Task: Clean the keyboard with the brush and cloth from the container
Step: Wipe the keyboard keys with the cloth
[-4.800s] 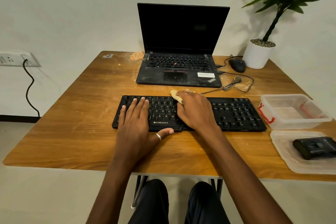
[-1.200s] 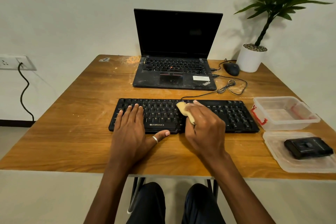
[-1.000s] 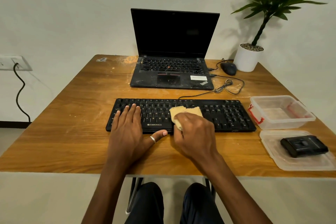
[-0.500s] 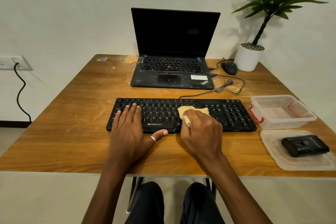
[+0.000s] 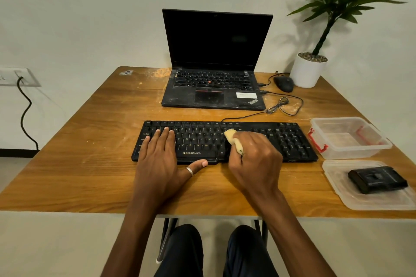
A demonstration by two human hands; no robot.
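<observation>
A black keyboard (image 5: pixel 198 139) lies across the middle of the wooden table (image 5: pixel 90 164). My left hand (image 5: pixel 162 159) rests flat on its left half with straight fingers, thumb along the front edge. My right hand (image 5: pixel 254 159) grips a small yellow cloth (image 5: pixel 233 139) and holds it against the keys right of centre. The clear plastic container (image 5: pixel 351 137) stands open at the right end of the keyboard. In front of it lies its lid (image 5: pixel 369 198), with a black brush (image 5: pixel 377 179) on it.
An open black laptop (image 5: pixel 213 87) stands behind the keyboard. A mouse (image 5: pixel 283 83), its coiled cable (image 5: pixel 281 105) and a potted plant (image 5: pixel 308 72) sit at the back right. A wall socket with a black cord (image 5: pixel 24 110) is on the left.
My right hand has slid the cloth a little to the right over the keys and bunched it tighter in its fingers. My left hand has stayed flat on the keyboard.
</observation>
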